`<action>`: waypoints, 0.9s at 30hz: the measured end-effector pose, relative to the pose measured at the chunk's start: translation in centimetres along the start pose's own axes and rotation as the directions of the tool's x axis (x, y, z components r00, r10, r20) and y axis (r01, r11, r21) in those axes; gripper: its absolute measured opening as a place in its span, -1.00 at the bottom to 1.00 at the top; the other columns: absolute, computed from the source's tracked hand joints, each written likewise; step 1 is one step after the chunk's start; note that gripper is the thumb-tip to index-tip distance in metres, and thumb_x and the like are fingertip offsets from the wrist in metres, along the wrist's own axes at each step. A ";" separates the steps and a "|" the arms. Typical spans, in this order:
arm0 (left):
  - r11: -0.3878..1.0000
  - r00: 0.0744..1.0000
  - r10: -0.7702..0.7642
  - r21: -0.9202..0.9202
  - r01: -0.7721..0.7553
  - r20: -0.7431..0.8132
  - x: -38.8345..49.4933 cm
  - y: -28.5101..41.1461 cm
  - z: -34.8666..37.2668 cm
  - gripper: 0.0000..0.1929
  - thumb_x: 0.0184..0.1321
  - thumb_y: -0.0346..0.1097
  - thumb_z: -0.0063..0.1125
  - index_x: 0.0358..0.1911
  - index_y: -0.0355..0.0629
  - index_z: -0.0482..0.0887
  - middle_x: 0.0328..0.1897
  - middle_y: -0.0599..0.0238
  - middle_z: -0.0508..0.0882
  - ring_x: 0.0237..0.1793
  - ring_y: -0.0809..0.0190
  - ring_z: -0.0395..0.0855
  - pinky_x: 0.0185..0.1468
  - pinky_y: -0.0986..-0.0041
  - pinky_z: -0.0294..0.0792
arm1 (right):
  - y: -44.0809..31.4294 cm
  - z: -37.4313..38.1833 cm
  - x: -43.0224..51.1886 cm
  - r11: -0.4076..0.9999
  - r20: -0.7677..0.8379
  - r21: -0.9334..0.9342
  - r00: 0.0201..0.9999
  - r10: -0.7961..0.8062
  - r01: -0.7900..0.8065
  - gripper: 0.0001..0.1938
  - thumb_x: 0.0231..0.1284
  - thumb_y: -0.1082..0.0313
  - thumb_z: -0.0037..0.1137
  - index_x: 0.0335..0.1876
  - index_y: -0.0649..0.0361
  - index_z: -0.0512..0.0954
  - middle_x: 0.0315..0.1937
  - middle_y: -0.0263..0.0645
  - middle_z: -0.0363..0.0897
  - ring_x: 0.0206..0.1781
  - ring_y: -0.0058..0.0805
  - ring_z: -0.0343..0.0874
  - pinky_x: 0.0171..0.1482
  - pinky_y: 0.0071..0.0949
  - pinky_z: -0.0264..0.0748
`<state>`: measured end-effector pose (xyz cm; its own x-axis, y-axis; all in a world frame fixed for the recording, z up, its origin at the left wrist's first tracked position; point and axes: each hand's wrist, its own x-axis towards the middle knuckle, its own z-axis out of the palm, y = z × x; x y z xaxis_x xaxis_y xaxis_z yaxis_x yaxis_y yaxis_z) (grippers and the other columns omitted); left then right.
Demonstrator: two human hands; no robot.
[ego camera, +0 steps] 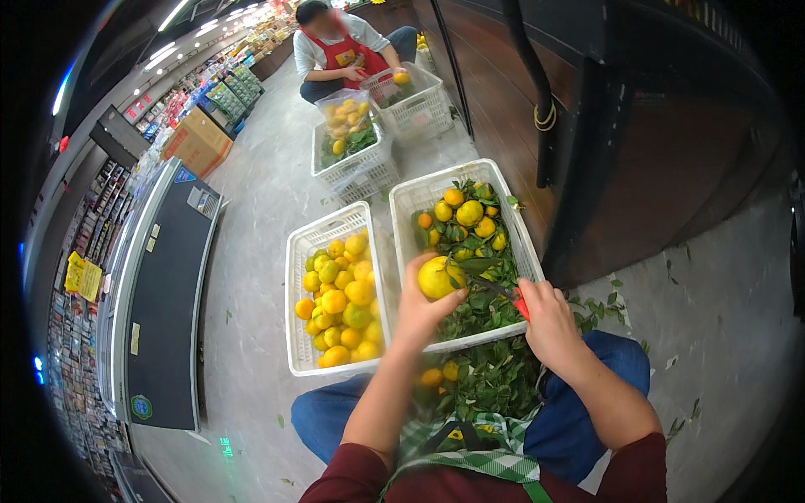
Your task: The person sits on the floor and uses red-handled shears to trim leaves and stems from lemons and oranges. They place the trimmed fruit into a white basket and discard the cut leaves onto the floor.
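Observation:
My left hand [422, 311] holds a yellow citrus fruit [438, 278] with a stem and green leaf, above the right white plastic crate [399, 217]. In my right hand [548, 317] are red-handled snips [521, 305], their blades pointing left toward the leaf beside the fruit. Whether the blades touch the stem I cannot tell. The right crate holds leafy citrus fruit [470, 214] and many loose green leaves. Left of it, another white plastic crate [293, 283] is filled with yellow and orange citrus fruit [334, 301] without leaves.
Leaves and several fruits lie in my lap [490, 377]. Ahead, a co-worker in a red apron [333, 53] sits by white crates [418, 116] and a bag of fruit [346, 113]. A chest freezer [166, 302] stands left, dark wood panelling [503, 132] right. Leaves [600, 311] litter the floor.

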<state>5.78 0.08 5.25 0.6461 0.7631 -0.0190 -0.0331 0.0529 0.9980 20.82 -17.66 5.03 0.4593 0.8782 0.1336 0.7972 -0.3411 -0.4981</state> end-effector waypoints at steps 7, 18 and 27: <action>0.983 0.944 -0.181 0.073 0.167 0.275 -1.0 1.2 -0.1 -0.31 -0.04 -0.51 0.45 0.25 -0.21 0.44 0.02 0.28 0.63 -0.04 0.34 0.62 0.09 0.49 0.49 | 0.3 0.2 -0.4 0.996 -0.079 -0.017 0.993 -0.088 0.087 -0.46 0.10 0.68 0.02 0.28 0.24 0.46 -0.01 -0.02 0.46 0.04 0.00 0.51 0.10 -0.13 0.50; 0.912 0.941 -0.296 0.340 0.228 0.163 -1.4 -0.8 -0.9 -0.40 0.01 -0.31 0.51 0.14 -0.30 0.51 -0.15 0.28 0.70 -0.18 0.37 0.66 -0.05 0.53 0.51 | -0.5 1.0 -1.3 0.997 0.256 -0.077 0.966 0.020 -0.001 -0.72 0.19 0.46 0.10 0.03 0.25 0.48 -0.26 0.03 0.66 -0.18 0.10 0.69 -0.03 -0.01 0.61; 0.813 0.946 -0.323 0.504 0.290 -0.023 -4.1 -8.2 -5.0 -0.23 0.04 0.04 0.57 0.17 -0.37 0.49 -0.14 0.13 0.73 -0.24 0.22 0.72 -0.15 0.38 0.57 | 0.5 2.8 -2.5 0.995 0.451 -0.102 0.892 0.037 0.010 -0.85 0.18 0.44 0.12 -0.17 0.28 0.49 -0.39 0.11 0.66 -0.25 0.17 0.72 -0.19 0.05 0.64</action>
<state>-0.40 -0.26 -3.19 0.6041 0.7199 -0.3418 0.5449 -0.0602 0.8363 18.97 -19.07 2.09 0.2623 0.9216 -0.2862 0.8374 -0.3647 -0.4072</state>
